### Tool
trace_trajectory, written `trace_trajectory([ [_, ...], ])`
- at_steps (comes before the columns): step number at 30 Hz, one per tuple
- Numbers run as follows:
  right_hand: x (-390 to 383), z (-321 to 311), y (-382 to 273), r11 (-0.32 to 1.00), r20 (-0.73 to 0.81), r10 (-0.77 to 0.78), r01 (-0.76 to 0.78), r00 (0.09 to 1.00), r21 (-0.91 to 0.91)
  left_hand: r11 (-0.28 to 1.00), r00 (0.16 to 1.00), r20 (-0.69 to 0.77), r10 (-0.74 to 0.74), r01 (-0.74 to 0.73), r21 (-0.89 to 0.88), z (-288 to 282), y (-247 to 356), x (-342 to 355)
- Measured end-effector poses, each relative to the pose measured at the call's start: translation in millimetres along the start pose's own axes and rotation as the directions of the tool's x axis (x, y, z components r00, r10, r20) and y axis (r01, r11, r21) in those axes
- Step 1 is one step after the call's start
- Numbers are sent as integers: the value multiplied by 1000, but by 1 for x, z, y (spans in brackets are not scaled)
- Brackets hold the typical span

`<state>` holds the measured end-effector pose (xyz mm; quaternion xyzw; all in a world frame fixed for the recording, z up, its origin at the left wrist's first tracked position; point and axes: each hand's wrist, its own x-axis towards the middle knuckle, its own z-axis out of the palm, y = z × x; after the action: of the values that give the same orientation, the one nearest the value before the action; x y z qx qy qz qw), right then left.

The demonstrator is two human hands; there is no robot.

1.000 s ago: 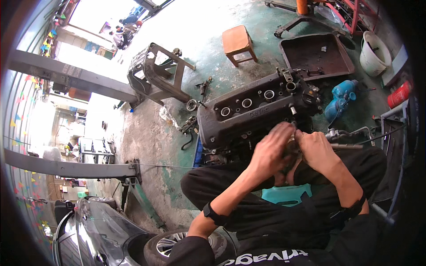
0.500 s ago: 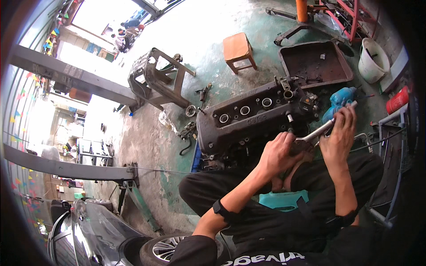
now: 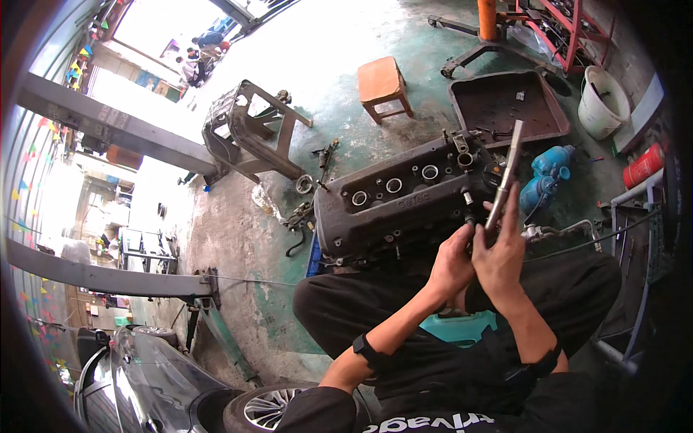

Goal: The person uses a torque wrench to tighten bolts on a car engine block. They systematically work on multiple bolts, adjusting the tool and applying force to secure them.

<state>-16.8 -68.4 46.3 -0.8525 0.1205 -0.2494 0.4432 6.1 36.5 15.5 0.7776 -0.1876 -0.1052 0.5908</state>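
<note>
My right hand (image 3: pixel 502 267) grips a long silver metal bar (image 3: pixel 512 154), which slants steeply up past the right end of the dark engine (image 3: pixel 382 227). My left hand (image 3: pixel 451 263) is closed just left of it, at the engine's near side below a small upright metal fitting (image 3: pixel 468 198); what its fingers hold is hidden. The engine's top cover shows several round openings. I sit on a low turquoise stool (image 3: pixel 455 325) with my legs bent round the near side of the engine.
Beyond lie a wooden stool (image 3: pixel 379 72), dark tray (image 3: pixel 509 105), white bucket (image 3: pixel 603 101), blue containers (image 3: pixel 548 169), red cylinder (image 3: pixel 642 164) and metal frame (image 3: pixel 256 137). A grey lift arm (image 3: pixel 108 281) and car (image 3: pixel 155 375) are at left, a cart (image 3: pixel 628 242) at right, people (image 3: pixel 202 58) far off.
The metal bar has swung up from a slant to steeper, reaching farther from me. My right hand has moved leftward and lower, close to my left hand.
</note>
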Motion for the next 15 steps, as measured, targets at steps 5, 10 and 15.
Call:
trace_trajectory([
  [5,-2,13,3,979,142,-159,175,977,-105,981,995,-36,-96,88,-173,5,0,-8],
  [10,9,10,-4,942,238,-279,314,930,-120,977,988,37,-150,154,-147,-14,3,-8],
  [15,20,4,-10,837,403,-467,541,787,-87,753,839,-193,508,-325,573,-62,17,-26],
])
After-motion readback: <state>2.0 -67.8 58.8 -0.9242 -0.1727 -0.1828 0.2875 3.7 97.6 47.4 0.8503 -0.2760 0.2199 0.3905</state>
